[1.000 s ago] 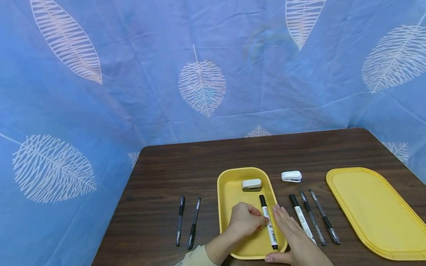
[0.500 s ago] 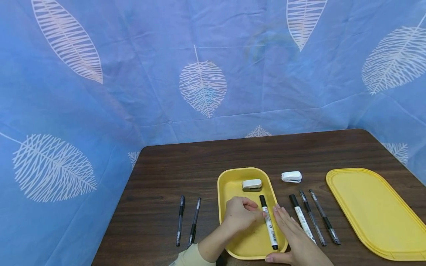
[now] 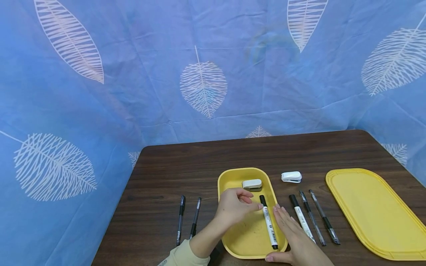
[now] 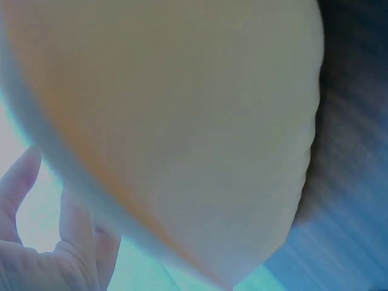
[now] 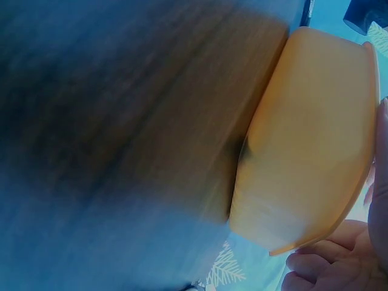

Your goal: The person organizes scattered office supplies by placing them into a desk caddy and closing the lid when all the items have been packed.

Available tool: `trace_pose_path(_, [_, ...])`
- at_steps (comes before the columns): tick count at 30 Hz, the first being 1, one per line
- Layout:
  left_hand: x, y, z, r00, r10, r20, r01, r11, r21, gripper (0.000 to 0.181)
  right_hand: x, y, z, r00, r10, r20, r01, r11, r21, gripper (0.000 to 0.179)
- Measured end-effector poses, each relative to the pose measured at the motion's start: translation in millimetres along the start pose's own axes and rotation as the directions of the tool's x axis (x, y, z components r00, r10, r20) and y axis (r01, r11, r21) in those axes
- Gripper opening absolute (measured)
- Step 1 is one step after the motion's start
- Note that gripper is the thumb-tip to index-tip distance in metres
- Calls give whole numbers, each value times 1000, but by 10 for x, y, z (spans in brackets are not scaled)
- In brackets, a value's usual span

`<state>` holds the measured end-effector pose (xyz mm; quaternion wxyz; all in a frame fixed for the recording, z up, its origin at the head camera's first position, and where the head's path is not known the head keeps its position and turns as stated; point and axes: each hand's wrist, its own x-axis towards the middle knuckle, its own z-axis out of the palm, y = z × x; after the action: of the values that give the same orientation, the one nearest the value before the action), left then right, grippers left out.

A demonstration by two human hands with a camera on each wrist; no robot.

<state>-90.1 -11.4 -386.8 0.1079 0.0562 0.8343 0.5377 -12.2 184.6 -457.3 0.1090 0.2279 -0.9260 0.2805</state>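
My left hand (image 3: 234,205) hovers over the yellow tray (image 3: 247,255), holding nothing, its fingers loosely bent and its thumb tip close to a black-capped white marker (image 3: 268,225). This marker lies lengthwise along the tray's right side. Behind the hand, near the far end of the tray, sits a small white stapler (image 3: 252,184). My right hand (image 3: 293,238) rests against the tray's near right corner, fingers straight along the right rim and thumb at the front edge. In the right wrist view the tray's outer wall (image 5: 309,139) stands on the table beside that hand.
Right of the tray lie another white marker (image 3: 303,218), two pens (image 3: 313,218), and a second white stapler (image 3: 291,176). A yellow lid (image 3: 376,214) lies farther right. Two more pens (image 3: 181,220) lie to the left. A blue leaf-patterned cloth (image 3: 149,74) hangs behind the table.
My left hand has drawn back from the marker, moving left and slightly away from me, and now overlaps the stapler's near side. The marker and my right hand have stayed in place.
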Motion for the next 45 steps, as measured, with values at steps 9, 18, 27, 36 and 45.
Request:
trace_pose_path(9, [-23,110,-96,997,70,-39,-69,997,22,28,10,-4,1,1000,-14,-10,14,1000,-5,117])
trace_pose_path(18, [-93,255,-245,986,157,-59,-155,987,38,30,0,9,13,999,-41,-30,40,999,-11,117])
trace_pose_path(27, [-230,497,-437,975,203,-94,-198,978,61,36,-20,34,32,994,-82,-71,81,996,-21,122])
trace_pose_path(36, [-315,570,-567,974,177,-140,-176,984,21,35,-22,27,28,997,-57,-56,57,998,3,123])
trace_pose_path(45, [-354,630,-771,960,186,-208,-183,982,37,34,-26,19,29,997,-48,-60,49,999,14,124])
